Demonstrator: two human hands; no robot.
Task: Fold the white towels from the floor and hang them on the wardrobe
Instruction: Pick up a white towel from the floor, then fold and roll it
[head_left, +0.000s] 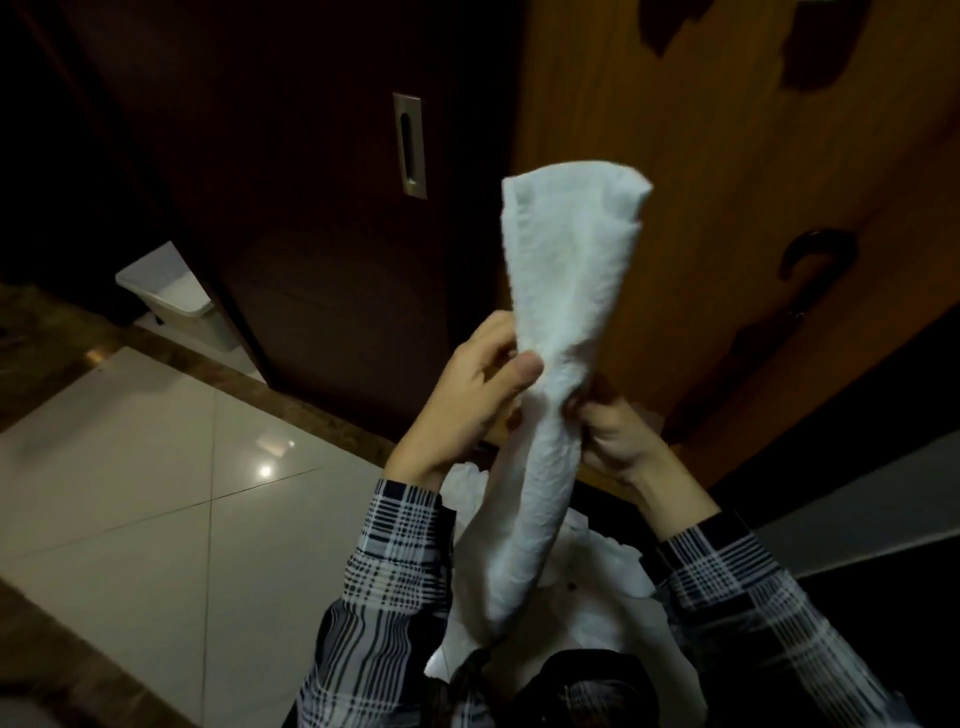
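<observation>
My single head camera looks forward and down, close on raised forearms, toward the wardrobe (727, 182) and tiled floor (156, 493).

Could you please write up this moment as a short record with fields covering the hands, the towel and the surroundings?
left hand: grips the towel at its middle, thumb on the front
right hand: grips the same narrow part from the other side
towel: white, folded into a long strip, held up in front of the wardrobe, upper end fanned out
other towels: white heap lying below the arms
wardrobe: orange-brown wood door with a dark handle
bin: white, on the floor to the left
</observation>
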